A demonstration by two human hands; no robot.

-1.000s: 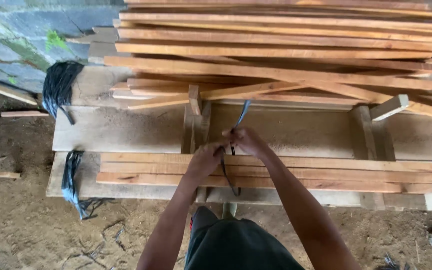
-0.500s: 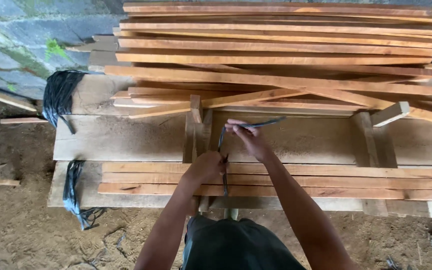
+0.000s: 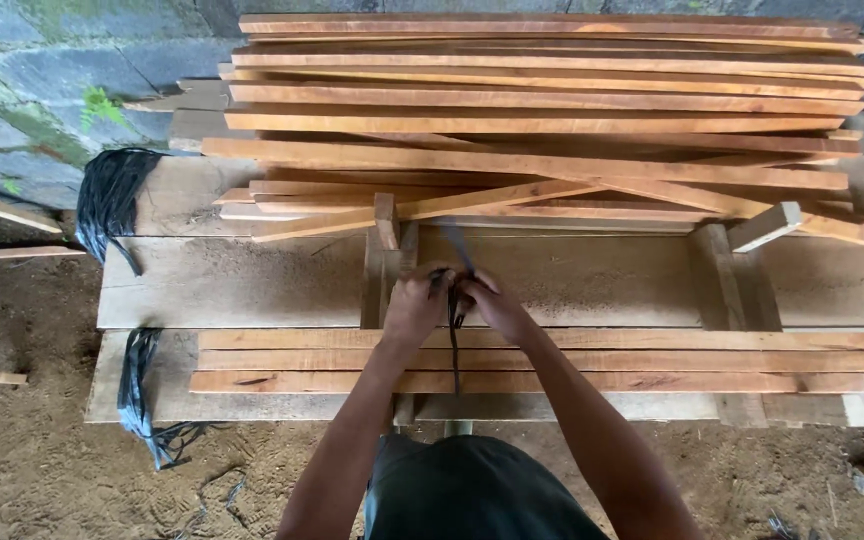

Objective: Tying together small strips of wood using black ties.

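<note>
Hands are met over the near bundle of wooden slats. Left hand and right hand are both closed on the black strap, held between them. Strap runs near-far across the slats' left-right axis; both hands equally near.

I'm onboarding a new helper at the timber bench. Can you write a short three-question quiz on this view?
1. True or false: both hands grip the black strap.
2. The strap runs across which pieces? A) the loose slat pile at the back B) the near slat bundle C) the block wall
3. What dark material hangs at the bench's left end?

Key
1. True: left hand and right hand meet on it.
2. B, the near slat bundle.
3. Bunches of black strapping.
</note>
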